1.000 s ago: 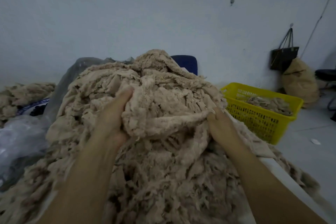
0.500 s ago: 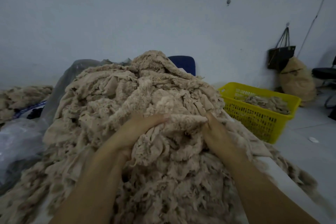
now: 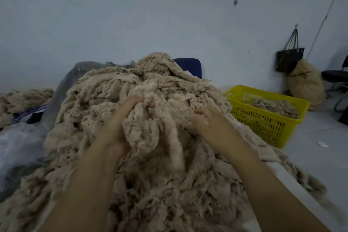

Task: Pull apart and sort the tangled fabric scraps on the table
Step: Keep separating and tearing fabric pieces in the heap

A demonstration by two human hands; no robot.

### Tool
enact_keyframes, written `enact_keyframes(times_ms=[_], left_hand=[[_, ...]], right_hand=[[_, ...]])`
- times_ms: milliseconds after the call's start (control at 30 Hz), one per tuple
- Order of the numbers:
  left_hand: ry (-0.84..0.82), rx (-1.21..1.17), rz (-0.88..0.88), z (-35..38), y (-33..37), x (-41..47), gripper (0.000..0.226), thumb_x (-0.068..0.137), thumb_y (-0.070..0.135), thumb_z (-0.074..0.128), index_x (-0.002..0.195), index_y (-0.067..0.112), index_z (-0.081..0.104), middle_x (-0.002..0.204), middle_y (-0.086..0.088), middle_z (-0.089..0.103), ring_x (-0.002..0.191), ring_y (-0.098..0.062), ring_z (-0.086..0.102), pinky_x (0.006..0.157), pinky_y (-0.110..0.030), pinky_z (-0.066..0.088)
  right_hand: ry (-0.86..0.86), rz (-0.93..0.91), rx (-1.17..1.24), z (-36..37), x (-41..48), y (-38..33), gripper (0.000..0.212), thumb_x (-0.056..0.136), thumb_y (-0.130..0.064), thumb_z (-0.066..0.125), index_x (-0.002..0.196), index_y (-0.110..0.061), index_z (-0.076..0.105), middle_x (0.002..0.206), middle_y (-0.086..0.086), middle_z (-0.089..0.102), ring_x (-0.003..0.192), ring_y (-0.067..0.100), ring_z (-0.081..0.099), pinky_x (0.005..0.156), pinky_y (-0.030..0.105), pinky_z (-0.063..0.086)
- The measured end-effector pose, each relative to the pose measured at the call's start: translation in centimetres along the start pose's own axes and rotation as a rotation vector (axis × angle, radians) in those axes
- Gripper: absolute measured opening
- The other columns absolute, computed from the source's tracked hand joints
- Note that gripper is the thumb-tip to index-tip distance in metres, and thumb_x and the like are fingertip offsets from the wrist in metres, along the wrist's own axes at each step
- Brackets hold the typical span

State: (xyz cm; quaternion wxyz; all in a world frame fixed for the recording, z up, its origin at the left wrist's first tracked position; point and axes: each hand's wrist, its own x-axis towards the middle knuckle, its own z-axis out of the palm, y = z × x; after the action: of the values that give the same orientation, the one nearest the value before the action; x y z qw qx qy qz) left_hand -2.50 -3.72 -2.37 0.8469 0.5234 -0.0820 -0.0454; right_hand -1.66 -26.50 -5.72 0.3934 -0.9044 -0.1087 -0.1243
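fingers (image 3: pixel 132 102) curled into fabric scraps (image 3: pixel 105 103), left hand (image 3: pixel 115 130) palm-in — right hand (image 3: pixel 214 128) knuckles-up

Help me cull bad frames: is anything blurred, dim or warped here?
Head view: dim, flat light, no hard shadows; motion blur smears the right hand and the fabric scraps hanging from the left hand; the yellow basket looks fairly sharp.
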Motion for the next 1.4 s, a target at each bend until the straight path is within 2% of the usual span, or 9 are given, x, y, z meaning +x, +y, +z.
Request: enact_keyframes(times_ms=[100, 200, 333, 733, 867, 1067, 1167, 1267, 1400], left_hand=[[-0.115, 0.013, -0.060, 1.7, -0.6, -0.3, 0.023, 0.078, 0.036, 0.067, 0.072, 0.016, 0.077, 0.079, -0.007, 0.074, 0.071, -0.018, 0.073, 0.060, -0.028, 0.058], [-0.117, 0.061, -0.122, 2.4, -0.9, -0.5, 0.028, 0.083, 0.037, 0.064, 0.080, 0.014, 0.079, 0.088, -0.008, 0.075, 0.079, -0.020, 0.073, 0.064, -0.029, 0.059], [0.061, 0.082, -0.024, 1.2, 0.0, -0.1, 0.037, 0.093, 0.042, 0.056, 0.081, 0.016, 0.079, 0.101, -0.009, 0.076, 0.084, -0.020, 0.074, 0.061, -0.029, 0.059], [0.417, -0.616, 0.041, -2.7, 1.0, 0.4, 0.032, 0.089, 0.010, 0.052, 0.116, 0.013, 0.068, 0.108, -0.008, 0.074, 0.097, -0.022, 0.071, 0.095, -0.037, 0.054], [0.465, -0.543, 0.067, -1.9, 0.2, 0.7, 0.028, 0.104, 0.025, 0.046, 0.115, 0.010, 0.068, 0.124, -0.011, 0.069, 0.107, -0.021, 0.069, 0.090, -0.033, 0.057], [0.349, -0.520, 0.107, 0.5, -0.2, 0.8, 0.037, 0.107, 0.029, 0.039, 0.121, 0.004, 0.063, 0.109, -0.016, 0.074, 0.102, -0.025, 0.072, 0.090, -0.039, 0.058], [0.250, -0.483, 0.084, 1.3, -0.5, 0.5, 0.041, 0.107, 0.033, 0.036, 0.122, 0.005, 0.062, 0.113, -0.017, 0.073, 0.104, -0.026, 0.071, 0.084, -0.040, 0.059], [0.196, -0.446, 0.061, 2.4, -0.9, 0.4, 0.044, 0.108, 0.035, 0.032, 0.122, 0.005, 0.062, 0.112, -0.016, 0.073, 0.103, -0.026, 0.072, 0.089, -0.041, 0.058], [0.211, -0.375, 0.074, 2.0, -0.4, 0.1, 0.044, 0.107, 0.040, 0.032, 0.120, 0.011, 0.063, 0.112, -0.012, 0.074, 0.101, -0.024, 0.073, 0.075, -0.038, 0.062]], right_hand=[[-0.061, -0.083, 0.275, 1.3, -1.5, -4.0, 0.038, 0.080, -0.081, 0.041, 0.100, -0.051, 0.055, 0.106, -0.033, 0.057, 0.098, -0.017, 0.053, 0.076, 0.013, 0.042], [-0.085, -0.088, 0.184, 2.3, -2.0, -4.1, 0.034, 0.097, -0.056, 0.046, 0.076, -0.029, 0.048, 0.071, -0.010, 0.052, 0.061, -0.008, 0.050, 0.056, 0.022, 0.037], [0.094, 0.156, 0.551, 0.8, -1.8, -2.3, 0.029, 0.100, -0.047, 0.048, 0.098, -0.025, 0.067, 0.089, 0.009, 0.066, 0.084, 0.017, 0.067, 0.077, 0.042, 0.056], [0.546, 0.482, 1.507, -2.8, -0.4, 2.6, 0.031, 0.095, -0.016, 0.038, 0.065, -0.014, 0.045, 0.047, 0.001, 0.047, 0.044, 0.014, 0.047, 0.040, 0.017, 0.041], [0.349, 0.427, 1.560, -2.2, 0.2, 2.9, 0.036, 0.098, -0.031, 0.039, 0.092, -0.008, 0.066, 0.087, 0.007, 0.070, 0.080, 0.023, 0.067, 0.070, 0.035, 0.056], [0.444, 0.482, 0.733, -1.6, 0.8, 2.0, 0.015, 0.094, -0.026, 0.053, 0.083, -0.016, 0.055, 0.070, 0.003, 0.056, 0.062, 0.021, 0.055, 0.057, 0.030, 0.044], [0.408, 0.181, -0.013, 0.0, -0.1, 1.8, 0.026, 0.091, -0.032, 0.062, 0.113, -0.020, 0.057, 0.116, -0.001, 0.045, 0.111, 0.017, 0.044, 0.092, 0.033, 0.039], [0.095, -0.146, 0.020, 2.6, -0.9, -1.3, 0.048, 0.090, -0.054, 0.053, 0.130, -0.028, 0.050, 0.123, -0.018, 0.034, 0.119, 0.000, 0.029, 0.093, 0.018, 0.029], [0.038, -0.130, 0.123, 3.3, -0.6, -2.1, 0.018, 0.099, -0.036, 0.049, 0.083, -0.030, 0.055, 0.085, -0.009, 0.052, 0.082, 0.009, 0.053, 0.066, 0.028, 0.041]])
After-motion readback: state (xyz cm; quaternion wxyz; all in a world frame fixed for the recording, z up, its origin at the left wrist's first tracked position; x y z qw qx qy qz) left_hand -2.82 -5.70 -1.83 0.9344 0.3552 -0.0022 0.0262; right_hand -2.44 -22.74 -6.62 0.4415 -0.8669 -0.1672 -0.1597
